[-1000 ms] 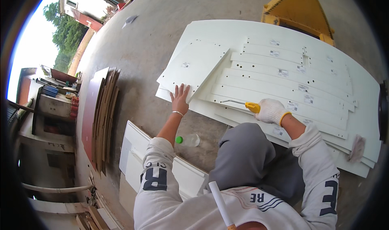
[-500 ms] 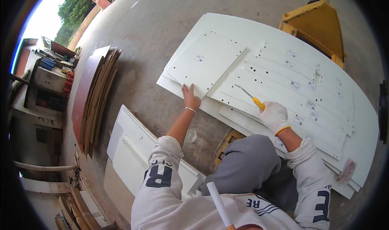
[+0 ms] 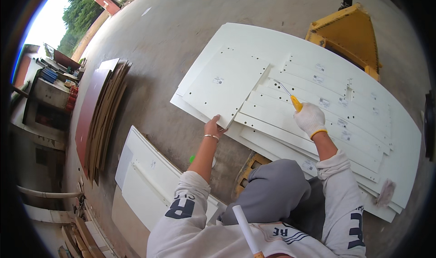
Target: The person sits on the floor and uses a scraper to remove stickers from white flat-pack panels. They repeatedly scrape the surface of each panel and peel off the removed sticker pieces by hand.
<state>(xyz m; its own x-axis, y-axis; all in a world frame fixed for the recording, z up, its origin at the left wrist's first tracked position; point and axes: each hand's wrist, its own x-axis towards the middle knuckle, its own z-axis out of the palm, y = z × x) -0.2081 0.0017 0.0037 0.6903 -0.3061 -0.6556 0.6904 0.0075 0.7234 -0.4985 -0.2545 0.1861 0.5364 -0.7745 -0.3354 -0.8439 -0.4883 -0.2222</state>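
Note:
My bare left hand [image 3: 215,128], with a bangle at the wrist, pinches the near corner of a white drilled panel [image 3: 218,92], thumb on top and fingers underneath. That panel lies on a stack of similar white boards [image 3: 313,108] with holes and small labels. In a white knit glove, my right hand [image 3: 310,118] grips the yellow handle of a screwdriver [image 3: 296,104]. Its metal shaft points away and left, above the stack; whether the tip touches a board cannot be told.
Behind the stack stands a yellow metal frame [image 3: 347,35] with a dark upright handle. A pinkish rag [image 3: 386,193] lies at the stack's near right. More white boards [image 3: 145,180] and a brown board stack [image 3: 102,121] are to the left. A white stick [image 3: 244,226] crosses below.
My left hand has slid from the panel's top to its near edge and now grips the corner. My right hand with the screwdriver has shifted slightly right. The view has moved a little.

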